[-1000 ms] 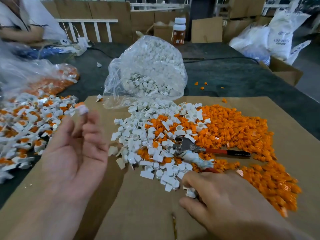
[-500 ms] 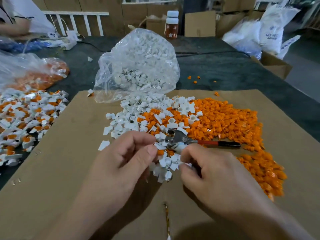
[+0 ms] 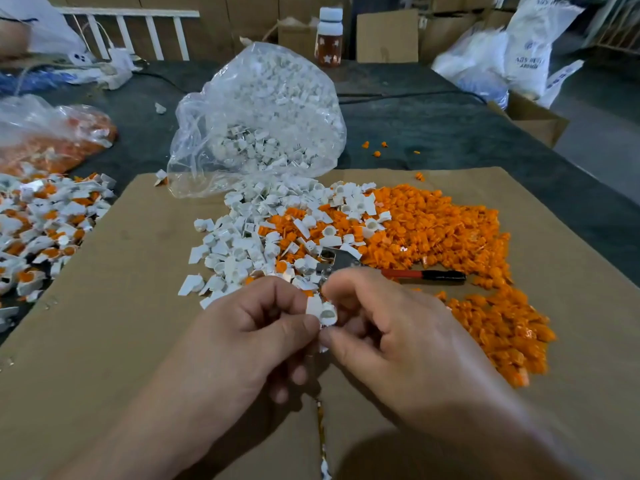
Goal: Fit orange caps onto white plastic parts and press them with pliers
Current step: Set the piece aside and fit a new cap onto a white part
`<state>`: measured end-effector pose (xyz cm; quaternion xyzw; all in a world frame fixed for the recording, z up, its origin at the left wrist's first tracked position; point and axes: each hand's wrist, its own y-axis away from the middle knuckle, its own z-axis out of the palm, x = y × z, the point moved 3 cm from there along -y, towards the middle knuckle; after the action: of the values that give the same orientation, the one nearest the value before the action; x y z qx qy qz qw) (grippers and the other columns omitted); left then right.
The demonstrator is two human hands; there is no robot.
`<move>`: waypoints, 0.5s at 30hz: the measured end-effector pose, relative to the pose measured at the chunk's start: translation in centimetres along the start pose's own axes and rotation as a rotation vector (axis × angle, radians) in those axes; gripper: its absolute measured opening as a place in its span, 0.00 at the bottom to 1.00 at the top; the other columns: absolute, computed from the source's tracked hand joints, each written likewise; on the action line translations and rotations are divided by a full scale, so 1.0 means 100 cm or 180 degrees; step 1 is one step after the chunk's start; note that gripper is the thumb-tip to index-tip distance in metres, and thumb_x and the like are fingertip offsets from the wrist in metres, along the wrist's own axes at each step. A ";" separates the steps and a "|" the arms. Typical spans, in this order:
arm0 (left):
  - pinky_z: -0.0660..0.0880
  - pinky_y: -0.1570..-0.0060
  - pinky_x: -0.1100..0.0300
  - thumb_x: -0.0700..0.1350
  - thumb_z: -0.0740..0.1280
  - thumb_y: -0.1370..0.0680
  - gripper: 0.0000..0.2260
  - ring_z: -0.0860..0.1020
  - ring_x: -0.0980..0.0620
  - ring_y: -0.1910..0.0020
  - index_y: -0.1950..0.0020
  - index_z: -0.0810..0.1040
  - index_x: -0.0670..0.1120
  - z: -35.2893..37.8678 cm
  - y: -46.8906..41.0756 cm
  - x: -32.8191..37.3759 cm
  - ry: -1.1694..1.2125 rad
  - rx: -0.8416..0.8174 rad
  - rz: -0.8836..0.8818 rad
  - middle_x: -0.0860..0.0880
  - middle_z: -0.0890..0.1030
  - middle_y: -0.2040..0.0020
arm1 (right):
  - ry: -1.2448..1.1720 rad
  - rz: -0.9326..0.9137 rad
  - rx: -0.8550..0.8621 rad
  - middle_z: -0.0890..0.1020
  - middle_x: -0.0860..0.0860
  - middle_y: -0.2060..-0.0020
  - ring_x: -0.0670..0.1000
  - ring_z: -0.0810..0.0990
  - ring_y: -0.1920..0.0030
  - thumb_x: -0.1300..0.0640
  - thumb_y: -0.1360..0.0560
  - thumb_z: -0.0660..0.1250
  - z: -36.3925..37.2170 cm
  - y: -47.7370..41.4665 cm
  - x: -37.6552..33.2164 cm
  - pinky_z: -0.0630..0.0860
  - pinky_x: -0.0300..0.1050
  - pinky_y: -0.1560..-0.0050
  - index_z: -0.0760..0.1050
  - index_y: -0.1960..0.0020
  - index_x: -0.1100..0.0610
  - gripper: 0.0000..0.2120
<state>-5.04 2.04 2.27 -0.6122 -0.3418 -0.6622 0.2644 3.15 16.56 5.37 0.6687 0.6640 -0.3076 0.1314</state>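
Note:
My left hand [image 3: 256, 327] and my right hand [image 3: 391, 327] meet above the cardboard sheet [image 3: 121, 323], both pinching one white plastic part [image 3: 322, 310] between their fingertips. Just beyond them lies a heap of loose white parts [image 3: 249, 247], and to its right a wide heap of orange caps [image 3: 440, 237]. The pliers [image 3: 346, 261] lie on the heaps, with the red and black handle [image 3: 426, 275] pointing right; no hand touches them.
A clear bag of white parts [image 3: 263, 116] stands behind the heaps. At the left lie a pile of capped parts [image 3: 45, 220] and a bag of orange caps [image 3: 52, 140]. Boxes, a bottle [image 3: 329, 36] and white sacks [image 3: 519, 46] line the table's far side.
My left hand came in from the left pile to the middle. Both hands rose a little off the heap and now hold one white part between them.

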 end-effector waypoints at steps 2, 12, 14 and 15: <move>0.70 0.75 0.58 0.55 0.72 0.39 0.14 0.73 0.50 0.77 0.62 0.80 0.47 -0.003 -0.001 -0.001 -0.0213 0.0152 -0.0002 0.42 0.79 0.71 | 0.0253 0.0095 -0.0049 0.75 0.39 0.60 0.40 0.76 0.60 0.41 0.24 0.64 -0.004 0.001 0.002 0.70 0.35 0.67 0.62 0.44 0.36 0.13; 0.70 0.77 0.61 0.58 0.75 0.40 0.18 0.73 0.48 0.75 0.62 0.81 0.45 -0.007 -0.005 -0.004 0.0083 0.0363 -0.0234 0.40 0.80 0.69 | 0.1639 0.0396 -0.0403 0.75 0.44 0.52 0.50 0.73 0.48 0.39 0.22 0.57 -0.010 0.002 0.016 0.70 0.46 0.58 0.67 0.39 0.44 0.15; 0.70 0.78 0.62 0.56 0.77 0.40 0.17 0.72 0.48 0.76 0.63 0.81 0.45 -0.007 -0.005 -0.004 0.0151 0.0354 -0.0303 0.39 0.80 0.69 | 0.1644 0.0364 -0.0436 0.74 0.44 0.51 0.50 0.72 0.47 0.40 0.21 0.58 -0.007 0.001 0.019 0.69 0.45 0.56 0.67 0.37 0.44 0.15; 0.70 0.78 0.62 0.54 0.79 0.40 0.16 0.72 0.48 0.76 0.63 0.81 0.45 -0.007 -0.005 -0.004 0.0152 0.0360 -0.0321 0.39 0.80 0.69 | 0.1619 0.0327 -0.0449 0.74 0.44 0.51 0.50 0.72 0.48 0.42 0.21 0.59 -0.006 0.001 0.020 0.69 0.45 0.55 0.68 0.38 0.44 0.14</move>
<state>-5.86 1.79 1.76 -0.5624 -0.4026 -0.6687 0.2730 3.25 18.46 4.63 0.7465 0.6607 -0.0755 0.0220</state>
